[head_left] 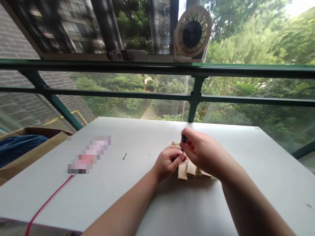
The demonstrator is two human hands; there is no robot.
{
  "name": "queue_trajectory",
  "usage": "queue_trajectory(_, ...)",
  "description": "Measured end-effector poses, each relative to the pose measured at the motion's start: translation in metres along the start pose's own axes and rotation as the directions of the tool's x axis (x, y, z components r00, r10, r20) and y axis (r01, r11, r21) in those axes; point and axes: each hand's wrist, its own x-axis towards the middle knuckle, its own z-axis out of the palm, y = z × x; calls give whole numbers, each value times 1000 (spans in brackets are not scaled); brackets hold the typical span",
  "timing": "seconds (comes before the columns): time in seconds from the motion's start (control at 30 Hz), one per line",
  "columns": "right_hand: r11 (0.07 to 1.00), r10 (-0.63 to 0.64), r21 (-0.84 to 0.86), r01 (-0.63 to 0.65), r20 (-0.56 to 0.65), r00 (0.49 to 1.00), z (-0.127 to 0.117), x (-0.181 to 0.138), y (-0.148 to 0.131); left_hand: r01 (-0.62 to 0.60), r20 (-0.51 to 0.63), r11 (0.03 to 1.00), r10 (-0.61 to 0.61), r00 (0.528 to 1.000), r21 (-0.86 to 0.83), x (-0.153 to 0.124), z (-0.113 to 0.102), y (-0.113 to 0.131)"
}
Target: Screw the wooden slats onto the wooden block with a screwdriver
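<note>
A small assembly of pale wooden slats (pixel 187 169) lies on the white table (pixel 137 190), a little right of centre. My left hand (pixel 167 162) rests on its left side with the fingers curled, pressing on the wood. My right hand (pixel 201 151) is closed around a small dark-handled screwdriver (pixel 183 140), held upright with its tip down on the slats between my two hands. Much of the wooden piece is hidden under my hands.
A small dark screw (pixel 124 156) lies loose on the table to the left. A blurred pink object (pixel 89 154) with a red cord (pixel 46 204) sits further left. A cardboard box (pixel 29 150) with blue cloth stands beside the table. A small fan (pixel 192 32) stands on the window ledge behind green railings.
</note>
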Motion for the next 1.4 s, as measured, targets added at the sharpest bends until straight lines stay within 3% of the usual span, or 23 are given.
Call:
queue_trajectory(0.2, 998, 38, -38, -40, -45, 998, 6, 1, -2, 77, -64, 996, -79, 995, -41, -3, 3, -2)
queue_trajectory(0.4, 998, 46, -40, -48, -50, 998, 8, 1, -5, 102, -42, 994, -104, 994, -49, -4, 2, -5)
queue_trajectory(0.83, 988, -122, 86, 126, -45, 991, -9, -9, -2, 64, -47, 998, -64, 997, -8, -3, 1, -2)
queue_trajectory(1.4, 999, -33, 22, 36, -116, 993, -4, -4, -9, 80, -62, 994, -85, 994, -79, -4, 1, -2)
